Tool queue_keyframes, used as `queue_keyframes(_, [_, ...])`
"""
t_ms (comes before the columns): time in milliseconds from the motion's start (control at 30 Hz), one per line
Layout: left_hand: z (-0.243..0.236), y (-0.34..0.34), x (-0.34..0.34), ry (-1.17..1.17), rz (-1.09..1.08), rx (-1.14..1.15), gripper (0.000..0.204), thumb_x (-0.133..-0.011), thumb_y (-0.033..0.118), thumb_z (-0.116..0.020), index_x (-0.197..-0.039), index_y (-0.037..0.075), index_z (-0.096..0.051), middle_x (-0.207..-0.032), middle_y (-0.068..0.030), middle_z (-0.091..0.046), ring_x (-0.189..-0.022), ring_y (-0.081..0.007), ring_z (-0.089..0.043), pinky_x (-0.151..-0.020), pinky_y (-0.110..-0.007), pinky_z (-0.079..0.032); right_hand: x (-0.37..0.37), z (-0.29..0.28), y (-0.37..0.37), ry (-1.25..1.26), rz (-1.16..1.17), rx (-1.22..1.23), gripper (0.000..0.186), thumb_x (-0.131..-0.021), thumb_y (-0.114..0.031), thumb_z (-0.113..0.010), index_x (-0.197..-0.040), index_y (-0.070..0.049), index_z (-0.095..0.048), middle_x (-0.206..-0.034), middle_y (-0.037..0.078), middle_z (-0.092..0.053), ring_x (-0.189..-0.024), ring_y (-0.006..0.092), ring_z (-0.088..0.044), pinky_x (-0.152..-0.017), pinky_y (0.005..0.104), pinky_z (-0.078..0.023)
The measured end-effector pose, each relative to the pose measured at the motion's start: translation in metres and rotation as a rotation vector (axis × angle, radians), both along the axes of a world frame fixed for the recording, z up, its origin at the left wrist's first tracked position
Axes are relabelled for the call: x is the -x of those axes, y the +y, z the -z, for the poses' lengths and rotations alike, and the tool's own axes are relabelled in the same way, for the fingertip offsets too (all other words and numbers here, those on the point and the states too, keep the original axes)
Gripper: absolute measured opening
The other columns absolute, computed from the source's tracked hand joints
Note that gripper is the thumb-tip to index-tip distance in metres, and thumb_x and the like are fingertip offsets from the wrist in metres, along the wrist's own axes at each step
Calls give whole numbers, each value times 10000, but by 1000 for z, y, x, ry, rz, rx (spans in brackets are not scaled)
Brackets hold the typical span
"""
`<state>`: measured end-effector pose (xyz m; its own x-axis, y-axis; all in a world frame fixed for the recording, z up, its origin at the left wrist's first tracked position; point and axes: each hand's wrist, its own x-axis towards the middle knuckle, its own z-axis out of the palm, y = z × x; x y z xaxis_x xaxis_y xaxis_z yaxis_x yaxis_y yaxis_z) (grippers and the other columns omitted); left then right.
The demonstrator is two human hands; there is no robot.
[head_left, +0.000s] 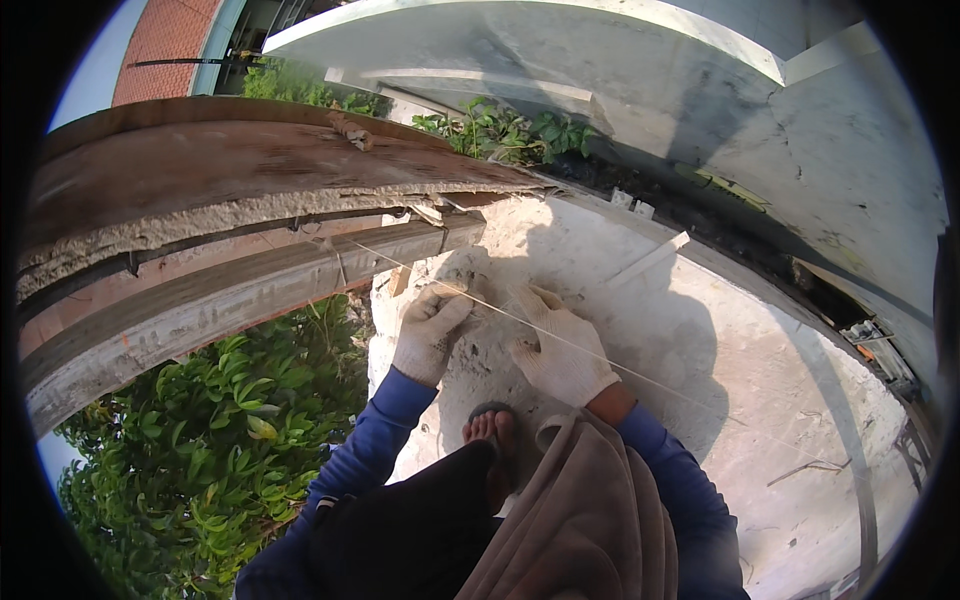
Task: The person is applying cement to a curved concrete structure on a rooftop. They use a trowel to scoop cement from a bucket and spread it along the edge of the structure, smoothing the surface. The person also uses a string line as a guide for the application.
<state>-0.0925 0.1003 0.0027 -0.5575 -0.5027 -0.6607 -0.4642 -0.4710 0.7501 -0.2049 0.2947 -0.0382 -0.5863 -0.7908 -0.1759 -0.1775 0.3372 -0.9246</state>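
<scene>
— String is what both hands are on, isn't it? Start with the big things, though.

— Biggest is the pale concrete slab the person crouches on, rough and cracked. To its left runs a long wooden form board with a steel rail under it, and past the slab's edge there is only green shrubbery below. Then a sandalled foot set near that edge.

— And the hands?

— Both are in white work gloves. The left hand rests curled on the slab just beside the corner, its grip half closed; the thin line passes over it, but I cannot tell whether the fingers actually pinch it. The right hand lies flatter, fingers spread, pressing near where the line crosses; whether it holds the line I cannot tell either.

— Where does the line run?

— Taut, from near the rail down across both gloves and off to the right over the slab.

— What could go wrong?

— I judge two risks. Leaning further toward the open edge could tip the person off, since the foot is already close. A careless tug could also snap or shift the line, spoiling its straightness.
</scene>
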Motion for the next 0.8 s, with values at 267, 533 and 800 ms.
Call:
queue_keyframes(267, [-21, 13, 17, 67, 6, 181, 206, -1007, 98, -658, -1165, -35, -667, -1023, -89, -724, -887, -150, -705, -809, -295, -599, -14, -8, -31, -342, 145, 200, 602, -918, -174, -687, -1477, -83, -481, -1276, 256, -636, -1021, 428, -686, -888, 469, -551])
queue_keyframes(533, [-11, 12, 15, 57, -79, 88, 292, -1019, 128, -650, -1264, -30, -646, -1049, -92, -733, -912, -173, -723, -812, -308, -606, -9, -1, -30, -176, 346, 208, 214, -954, -164, -688, -1135, -60, -736, -1013, 167, -744, -913, 344, -728, -810, 404, -573])
queue_keyframes(800, [-1, -24, -41, -29, -241, -36, 393, -1045, 276, -612, -1353, 33, -598, -1165, -132, -722, -1028, -256, -720, -895, -393, -598, 42, -1, -80, -121, 520, 310, 186, -945, -215, -701, -1033, -62, -757, -941, 156, -740, -850, 347, -716, -762, 398, -563])
